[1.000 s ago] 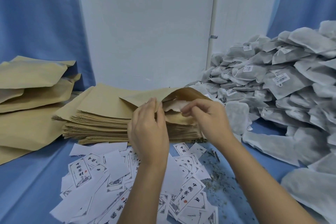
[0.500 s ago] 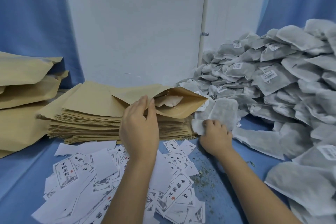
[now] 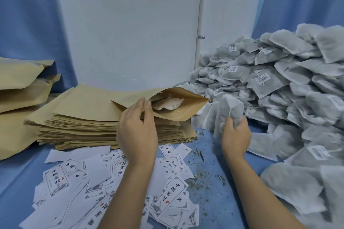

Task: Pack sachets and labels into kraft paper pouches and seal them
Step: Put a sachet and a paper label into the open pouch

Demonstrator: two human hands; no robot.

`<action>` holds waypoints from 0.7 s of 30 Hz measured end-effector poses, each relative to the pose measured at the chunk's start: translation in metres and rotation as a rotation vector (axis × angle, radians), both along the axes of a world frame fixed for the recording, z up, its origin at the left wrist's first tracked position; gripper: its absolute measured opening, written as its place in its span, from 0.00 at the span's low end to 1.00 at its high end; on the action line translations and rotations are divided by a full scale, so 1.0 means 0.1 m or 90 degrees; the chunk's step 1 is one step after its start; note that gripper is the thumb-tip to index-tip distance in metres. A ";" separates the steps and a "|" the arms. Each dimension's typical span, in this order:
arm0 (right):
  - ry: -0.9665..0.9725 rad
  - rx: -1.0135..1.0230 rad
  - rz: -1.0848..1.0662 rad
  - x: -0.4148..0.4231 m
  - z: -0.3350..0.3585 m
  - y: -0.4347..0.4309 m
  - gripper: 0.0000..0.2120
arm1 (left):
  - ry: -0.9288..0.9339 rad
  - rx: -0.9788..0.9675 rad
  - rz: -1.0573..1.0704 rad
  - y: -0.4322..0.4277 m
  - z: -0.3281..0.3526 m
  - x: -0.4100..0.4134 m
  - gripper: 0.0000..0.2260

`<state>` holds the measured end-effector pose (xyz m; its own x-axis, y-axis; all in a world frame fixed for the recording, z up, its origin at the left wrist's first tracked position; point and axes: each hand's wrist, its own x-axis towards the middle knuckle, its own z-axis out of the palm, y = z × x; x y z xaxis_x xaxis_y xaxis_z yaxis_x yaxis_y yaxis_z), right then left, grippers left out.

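On top of the stack of flat kraft pouches point(image 3: 104, 126), the left hand point(image 3: 137, 128) pinches the upper lip of one kraft pouch point(image 3: 178, 104), holding its mouth open toward the right; a pale sachet point(image 3: 168, 103) already lies inside. Just beside that mouth, the right hand point(image 3: 235, 135) is closed around a grey sachet point(image 3: 229, 111), gathered at its lower end. To load it well, I'd keep the lip lifted, lead with the sachet's narrow edge, and slide it flat beside the first; bunching could jam it. Sachets are soft, fibrous, pillow-shaped, heaped in a pile point(image 3: 290, 87); pouches are stiff, smooth, crisp-edged; printed paper labels point(image 3: 173, 197) lie scattered on the blue desk point(image 3: 219, 202) among dry herb crumbs point(image 3: 200, 182).
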<state>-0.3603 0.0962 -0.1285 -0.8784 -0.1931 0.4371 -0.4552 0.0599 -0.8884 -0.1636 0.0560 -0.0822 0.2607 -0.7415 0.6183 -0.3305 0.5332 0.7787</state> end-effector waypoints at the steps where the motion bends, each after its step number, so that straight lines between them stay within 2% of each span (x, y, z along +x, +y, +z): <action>1: -0.024 -0.004 -0.024 -0.03 0.01 0.02 0.12 | 0.005 -0.007 0.002 0.01 0.00 -0.01 0.13; 3: -0.054 0.023 -0.052 -0.07 0.04 0.08 0.10 | 0.004 -0.038 0.004 0.05 0.01 -0.03 0.12; 5: -0.053 0.165 -0.087 -0.15 0.01 0.13 0.08 | -0.018 -0.086 0.007 0.10 0.01 -0.06 0.11; 7: -0.060 0.338 -0.098 -0.20 -0.06 0.16 0.16 | -0.039 -0.113 0.006 0.12 0.00 -0.09 0.12; 9: -0.061 0.407 -0.083 -0.19 -0.11 0.18 0.20 | -0.052 -0.115 0.003 0.13 0.00 -0.11 0.14; 11: -0.028 0.434 -0.074 -0.17 -0.11 0.18 0.18 | -0.055 -0.110 0.001 0.13 0.00 -0.11 0.16; 14: 0.015 0.347 -0.020 -0.08 -0.07 0.14 0.11 | -0.043 -0.093 0.006 0.11 0.00 -0.09 0.14; 18: -0.090 0.136 0.161 0.08 -0.03 0.09 0.09 | -0.032 -0.060 -0.002 0.09 -0.01 -0.06 0.13; 21: -0.078 0.162 0.248 0.17 -0.02 0.04 0.11 | -0.041 -0.059 -0.004 0.08 -0.02 -0.05 0.13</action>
